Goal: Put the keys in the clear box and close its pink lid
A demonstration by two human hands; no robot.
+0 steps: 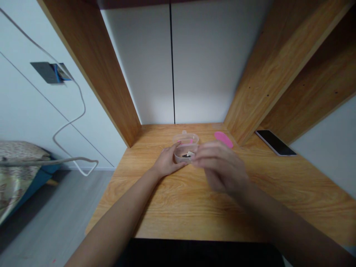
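Note:
A small clear plastic box (180,150) stands on the desk with its hinged lid (185,138) folded back. My left hand (167,161) grips it from the left, fingers and thumb around its side. Several small dark and light pieces (188,154) lie inside, too small to name. My right hand (219,161) hovers at the box's right edge, blurred by motion. Its fingers are drawn together in a pinch, and whatever they hold is hidden. Behind it, to the right, a flat pink oval piece (223,139) lies on the desk.
A phone (275,142) lies face up at the right of the wooden desk (178,207). Upright wooden panels (258,81) border the desk's back. On the left, a white cable (80,96) hangs before the wall near an open socket (52,72).

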